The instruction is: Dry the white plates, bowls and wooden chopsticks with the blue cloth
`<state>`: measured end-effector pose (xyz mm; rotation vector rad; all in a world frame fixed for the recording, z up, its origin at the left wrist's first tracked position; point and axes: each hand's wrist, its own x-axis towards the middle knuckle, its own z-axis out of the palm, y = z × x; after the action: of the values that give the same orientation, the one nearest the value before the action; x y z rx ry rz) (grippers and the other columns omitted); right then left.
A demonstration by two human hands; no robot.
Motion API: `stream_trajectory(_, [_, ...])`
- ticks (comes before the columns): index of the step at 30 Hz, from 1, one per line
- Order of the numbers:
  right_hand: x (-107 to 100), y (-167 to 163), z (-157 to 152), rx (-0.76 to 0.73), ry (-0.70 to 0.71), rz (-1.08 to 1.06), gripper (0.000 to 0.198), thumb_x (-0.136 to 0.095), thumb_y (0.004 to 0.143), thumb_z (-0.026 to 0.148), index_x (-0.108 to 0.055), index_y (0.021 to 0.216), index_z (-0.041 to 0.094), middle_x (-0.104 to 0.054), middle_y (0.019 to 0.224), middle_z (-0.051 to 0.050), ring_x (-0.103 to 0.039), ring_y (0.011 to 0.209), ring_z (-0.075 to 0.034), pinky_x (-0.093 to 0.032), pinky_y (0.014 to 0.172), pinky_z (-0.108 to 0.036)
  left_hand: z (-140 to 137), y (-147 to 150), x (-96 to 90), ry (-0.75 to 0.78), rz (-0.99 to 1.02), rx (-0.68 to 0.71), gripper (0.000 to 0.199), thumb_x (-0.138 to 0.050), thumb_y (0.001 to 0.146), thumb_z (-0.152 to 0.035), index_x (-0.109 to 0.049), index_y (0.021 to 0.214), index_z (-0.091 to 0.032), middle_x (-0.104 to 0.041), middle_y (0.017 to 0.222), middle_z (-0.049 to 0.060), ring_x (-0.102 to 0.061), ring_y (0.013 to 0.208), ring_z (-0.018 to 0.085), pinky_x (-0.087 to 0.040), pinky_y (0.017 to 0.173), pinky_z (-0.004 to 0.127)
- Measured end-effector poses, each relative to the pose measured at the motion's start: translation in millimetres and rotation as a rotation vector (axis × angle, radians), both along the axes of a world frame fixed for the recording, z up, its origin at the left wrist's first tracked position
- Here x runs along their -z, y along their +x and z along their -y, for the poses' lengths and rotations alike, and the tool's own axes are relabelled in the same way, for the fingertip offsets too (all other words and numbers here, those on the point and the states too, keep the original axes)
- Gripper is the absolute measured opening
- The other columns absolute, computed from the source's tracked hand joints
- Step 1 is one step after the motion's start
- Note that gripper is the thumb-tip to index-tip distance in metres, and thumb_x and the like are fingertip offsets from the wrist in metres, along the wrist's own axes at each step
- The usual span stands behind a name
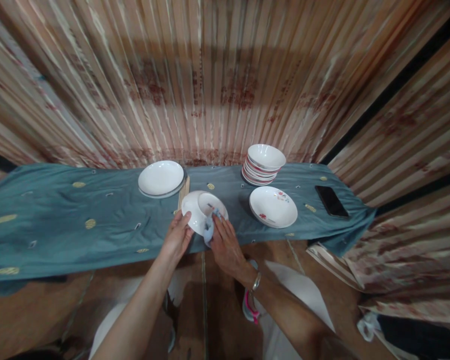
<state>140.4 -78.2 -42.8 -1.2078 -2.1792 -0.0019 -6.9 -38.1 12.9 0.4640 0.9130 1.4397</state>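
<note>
A white plate is tilted up over the near edge of the table, its underside and round foot ring toward me. My left hand grips its left rim, thumb on the underside and fingers beneath. On the plate's right part my right hand presses a light blue cloth against the foot ring, fingers closed over the cloth. Part of the cloth and the plate's far face are hidden. Just behind the plate lie wooden chopsticks.
White plates are stacked at the left back. Right of my hands stand flower-patterned deep plates and, behind them, a stack of bowls. A black phone lies farther right. A teal cloth covers the narrow table; a curtain hangs behind.
</note>
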Motion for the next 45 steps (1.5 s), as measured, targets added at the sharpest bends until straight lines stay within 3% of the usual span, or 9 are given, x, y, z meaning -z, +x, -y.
stream_trajectory(10, [-32,-2,-19,0.0,-0.047,0.002,0.057,-0.038,0.094,0.033,-0.029,0.145,0.011,-0.024,0.154,-0.014,-0.006,0.146,-0.026,-0.017,0.114,-0.051,13,13,-12.0,0.138,-0.108,0.156,0.044,-0.082,0.059,-0.03,-0.064,0.097,-0.018,-0.074,0.088,0.005,-0.069,0.086,0.019,-0.054,0.077,0.026])
stream_trajectory(19, [-50,0,-38,0.048,-0.032,-0.101,0.056,-0.034,0.094,0.034,-0.028,0.145,0.011,-0.027,0.153,-0.014,-0.007,0.145,-0.024,-0.014,0.115,-0.048,16,13,-13.2,0.163,-0.178,0.242,0.043,-0.08,0.063,-0.034,-0.064,0.099,-0.017,-0.073,0.09,0.006,-0.068,0.089,0.021,-0.054,0.077,0.03])
stream_trajectory(29, [-46,-2,-59,0.142,-0.161,-0.3,0.049,-0.023,0.098,0.032,-0.031,0.143,0.015,-0.035,0.15,-0.012,-0.025,0.141,-0.02,-0.018,0.113,-0.047,16,13,-12.4,0.134,-0.21,0.271,0.045,-0.077,0.067,-0.033,-0.061,0.106,-0.016,-0.072,0.085,0.004,-0.068,0.083,0.019,-0.055,0.074,0.029])
stream_trajectory(39, [-36,-2,-74,0.198,-0.322,-0.377,0.048,-0.02,0.099,0.035,-0.029,0.145,0.021,-0.036,0.15,-0.01,-0.027,0.141,-0.019,-0.02,0.113,-0.049,19,14,-13.5,0.114,-0.225,0.248,0.046,-0.078,0.065,-0.036,-0.061,0.103,-0.017,-0.072,0.087,0.004,-0.068,0.085,0.02,-0.054,0.077,0.03])
stream_trajectory(45, [-28,2,-85,0.254,-0.354,-0.411,0.047,-0.021,0.099,0.033,-0.037,0.14,0.02,-0.042,0.145,-0.011,-0.032,0.139,-0.021,-0.022,0.111,-0.05,20,13,-14.6,0.104,-0.227,0.259,0.047,-0.079,0.064,-0.036,-0.061,0.103,-0.018,-0.072,0.087,0.004,-0.067,0.084,0.019,-0.055,0.073,0.029])
